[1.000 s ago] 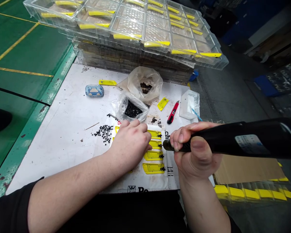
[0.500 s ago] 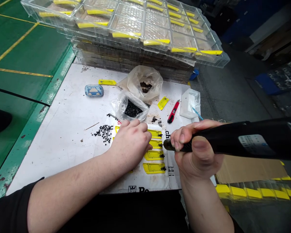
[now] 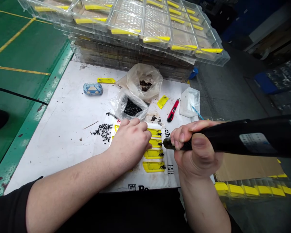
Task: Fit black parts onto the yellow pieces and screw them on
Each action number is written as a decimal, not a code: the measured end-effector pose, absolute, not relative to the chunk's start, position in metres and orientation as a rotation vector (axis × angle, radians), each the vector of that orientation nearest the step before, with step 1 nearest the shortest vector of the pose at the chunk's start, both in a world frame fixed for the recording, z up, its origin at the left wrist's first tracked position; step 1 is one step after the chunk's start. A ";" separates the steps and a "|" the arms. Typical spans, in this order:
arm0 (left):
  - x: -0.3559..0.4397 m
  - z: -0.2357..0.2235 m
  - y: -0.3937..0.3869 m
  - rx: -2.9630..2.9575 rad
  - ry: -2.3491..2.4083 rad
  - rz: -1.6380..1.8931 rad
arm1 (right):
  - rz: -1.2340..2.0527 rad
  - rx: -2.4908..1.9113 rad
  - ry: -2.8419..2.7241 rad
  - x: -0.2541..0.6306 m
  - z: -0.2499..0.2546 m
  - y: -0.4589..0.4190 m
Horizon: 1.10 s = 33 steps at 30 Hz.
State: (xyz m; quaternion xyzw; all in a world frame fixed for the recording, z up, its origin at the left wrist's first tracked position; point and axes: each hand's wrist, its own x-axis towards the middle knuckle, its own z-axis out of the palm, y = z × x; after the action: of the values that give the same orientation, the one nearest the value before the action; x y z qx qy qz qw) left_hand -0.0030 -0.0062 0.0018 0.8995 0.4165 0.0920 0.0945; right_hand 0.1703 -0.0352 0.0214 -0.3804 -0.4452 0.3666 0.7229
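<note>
Worktable (image 3: 50, 129) is spreading beneath the work, and a stack of clear trays (image 3: 126, 55) is standing at its far end. A black driver-like tool (image 3: 232, 137) is reaching in from the right, and the right hand (image 3: 199, 147) is clamping its narrow front, fingers and thumb wrapped round. The left hand (image 3: 129, 142) is lying apart from the right, over the yellow pieces; its fingertips are mostly hiding, so I cannot tell whether they are pinching or only pressing. Just past its knuckles an open bag (image 3: 120, 106) of black beads is slumping; a forward nudge could be tipping it.

The yellow pieces (image 3: 154, 167) are lying in a row on the printed sheet, partly under the left hand, with black fittings (image 3: 162, 167) sitting at their right ends. The tool's tip (image 3: 162, 144) is pointing at the second fitting from the far end; contact is too fine to judge. With so much tool jutting rightward, a small wrist tilt could be skidding the tip into the yellow surface or the nearby thumb. A loosely held piece could be twisting. Smallest, the loose beads (image 3: 103, 132) are lying near the left forearm, where a sideways sweep could be scattering them.
</note>
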 end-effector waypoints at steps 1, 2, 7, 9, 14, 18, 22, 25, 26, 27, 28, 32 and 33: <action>-0.003 0.002 -0.006 2.669 1.234 0.274 | 0.810 -0.853 -0.991 0.171 0.022 -0.036; -0.003 0.002 -0.006 2.672 1.232 0.274 | 0.811 -0.868 -1.002 0.171 0.022 -0.036; -0.003 0.004 -0.007 2.666 1.232 0.262 | 0.808 -0.895 -1.018 0.172 0.024 -0.039; -0.003 0.004 -0.008 2.664 1.235 0.259 | 0.803 -0.897 -1.011 0.170 0.024 -0.039; -0.003 0.005 -0.008 2.684 1.235 0.274 | 0.709 -0.915 -0.930 0.162 0.020 -0.037; -0.003 0.006 -0.009 2.701 1.255 0.282 | 0.803 -0.872 -1.022 0.168 0.017 -0.034; -0.004 0.005 -0.009 2.748 1.257 0.301 | 0.949 -0.848 -1.150 0.178 0.025 -0.024; -0.005 0.006 -0.010 2.770 1.250 0.297 | 1.015 -0.906 -1.235 0.184 0.039 -0.013; -0.005 0.006 -0.010 2.770 1.249 0.290 | 1.026 -0.920 -1.263 0.185 0.044 -0.008; -0.005 0.007 -0.010 2.768 1.248 0.284 | 1.027 -0.927 -1.291 0.187 0.048 -0.004; -0.005 0.007 -0.010 2.765 1.247 0.278 | 1.014 -0.930 -1.315 0.189 0.051 0.000; -0.005 0.009 -0.010 2.771 1.230 0.263 | 0.929 -0.982 -1.380 0.199 0.049 0.010; -0.005 0.008 -0.009 2.774 1.225 0.262 | 0.912 -1.001 -1.377 0.201 0.047 0.010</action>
State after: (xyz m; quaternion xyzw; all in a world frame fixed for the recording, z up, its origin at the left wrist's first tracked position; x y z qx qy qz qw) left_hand -0.0053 -0.0094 0.0082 0.9103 0.4020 0.0859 0.0487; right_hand 0.2009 0.0101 0.0466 -0.4261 -0.5865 0.3882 0.5690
